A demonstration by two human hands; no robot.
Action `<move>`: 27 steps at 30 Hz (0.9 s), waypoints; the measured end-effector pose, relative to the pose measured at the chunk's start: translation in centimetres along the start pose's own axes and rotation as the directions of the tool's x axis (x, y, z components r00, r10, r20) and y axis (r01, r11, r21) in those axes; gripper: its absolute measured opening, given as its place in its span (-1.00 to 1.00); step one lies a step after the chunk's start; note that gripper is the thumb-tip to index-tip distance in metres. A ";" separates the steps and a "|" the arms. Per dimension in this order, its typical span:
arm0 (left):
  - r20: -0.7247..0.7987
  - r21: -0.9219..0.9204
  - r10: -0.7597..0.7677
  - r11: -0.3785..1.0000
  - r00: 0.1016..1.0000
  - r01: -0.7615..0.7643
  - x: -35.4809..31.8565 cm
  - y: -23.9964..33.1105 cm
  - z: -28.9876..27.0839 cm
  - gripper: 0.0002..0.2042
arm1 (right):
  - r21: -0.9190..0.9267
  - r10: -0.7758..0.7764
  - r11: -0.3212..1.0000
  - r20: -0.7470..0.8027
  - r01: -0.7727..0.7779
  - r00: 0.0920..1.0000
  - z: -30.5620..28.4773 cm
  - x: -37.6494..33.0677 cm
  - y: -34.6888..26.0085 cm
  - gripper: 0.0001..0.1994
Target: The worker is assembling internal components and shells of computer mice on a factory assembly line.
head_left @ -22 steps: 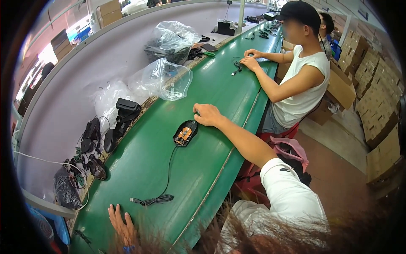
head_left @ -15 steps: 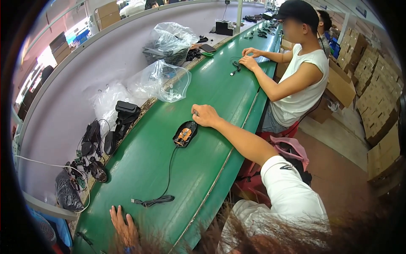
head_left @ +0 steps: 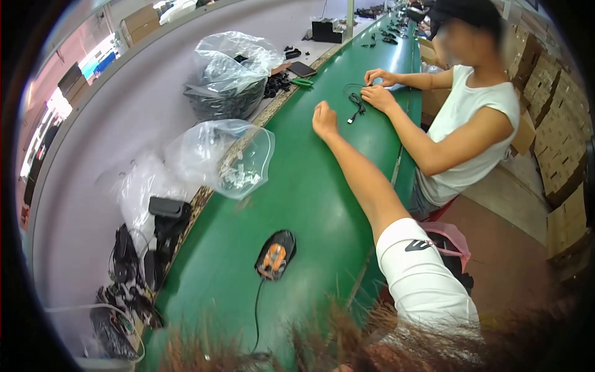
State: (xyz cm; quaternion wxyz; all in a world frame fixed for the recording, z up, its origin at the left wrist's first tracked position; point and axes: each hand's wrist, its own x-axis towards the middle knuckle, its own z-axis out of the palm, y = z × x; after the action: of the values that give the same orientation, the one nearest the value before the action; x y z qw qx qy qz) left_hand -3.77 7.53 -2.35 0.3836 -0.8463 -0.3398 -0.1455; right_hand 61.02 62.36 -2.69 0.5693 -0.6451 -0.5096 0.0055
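A black computer mouse [head_left: 274, 254], upside down with an orange part showing, lies on the green conveyor belt [head_left: 310, 192]. Its cable [head_left: 256, 310] trails toward me. My right hand [head_left: 324, 119] is stretched far forward over the belt, well beyond the mouse, fingers curled shut with nothing visible in them. It is close to a short black cable [head_left: 355, 102] that lies in front of a co-worker's hands [head_left: 378, 87]. My left hand is out of sight; my hair covers the lower edge.
A co-worker in a white sleeveless top [head_left: 471, 136] sits at the belt's right side. Clear plastic bags [head_left: 229, 158] of small parts, a bigger bag [head_left: 229, 74] and black mouse parts [head_left: 133, 266] lie on the grey bench at left. Cardboard boxes [head_left: 558, 93] are stacked at right.
My right hand has left the mouse and reached forward along the belt toward the co-worker. The view has shifted, and my left hand has dropped out of sight.
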 end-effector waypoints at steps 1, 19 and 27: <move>0.023 -0.012 -0.013 1.000 1.000 0.014 0.6 -0.3 0.7 -0.51 | 0.002 -0.016 1.000 -0.013 0.017 1.000 1.0 1.7 0.9 -0.81; 0.516 -0.197 -0.429 0.783 0.742 0.590 7.7 13.6 4.8 -0.50 | -0.533 0.028 0.823 0.384 0.197 0.923 9.3 20.7 7.6 -0.44; 0.541 -0.127 -0.524 0.723 0.658 0.679 9.4 12.5 4.1 -0.49 | -0.522 0.070 0.836 0.405 0.167 0.912 8.3 20.3 7.7 -0.43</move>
State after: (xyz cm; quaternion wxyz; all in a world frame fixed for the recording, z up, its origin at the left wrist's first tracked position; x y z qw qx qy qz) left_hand 11.59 9.00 -7.21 0.0765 -0.7413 -0.6577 -0.1096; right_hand 70.97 83.20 0.31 0.2424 -0.7512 -0.6136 -0.0204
